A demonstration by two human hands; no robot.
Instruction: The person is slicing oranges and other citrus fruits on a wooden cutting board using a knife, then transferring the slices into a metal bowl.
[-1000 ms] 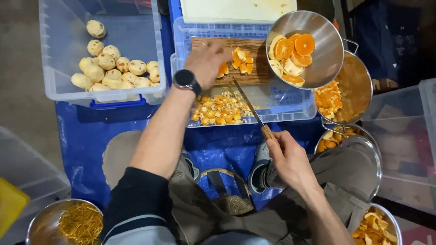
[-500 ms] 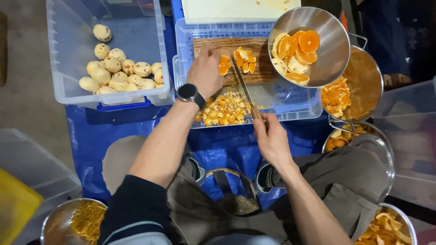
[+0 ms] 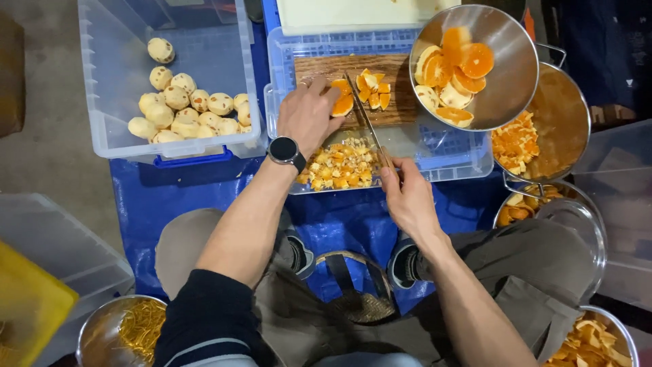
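My left hand (image 3: 309,112), with a dark watch on the wrist, presses an orange piece (image 3: 342,100) onto a wooden cutting board (image 3: 401,78). My right hand (image 3: 406,194) grips a knife (image 3: 365,119) whose blade lies on the board between that piece and several cut orange wedges (image 3: 373,92). The board rests across a clear plastic bin (image 3: 462,153) that holds a heap of small chopped orange bits (image 3: 341,166).
A tilted steel bowl (image 3: 506,44) holds orange halves. A clear crate (image 3: 115,81) at left holds several peeled round fruits. Steel pots (image 3: 564,115) with peel stand right. A bowl of shredded peel (image 3: 125,329) sits bottom left. Blue tarp (image 3: 163,197) covers the floor.
My right hand has brought the knife forward from the near side onto the board. My left hand has shifted left on the board and settled on an orange piece.
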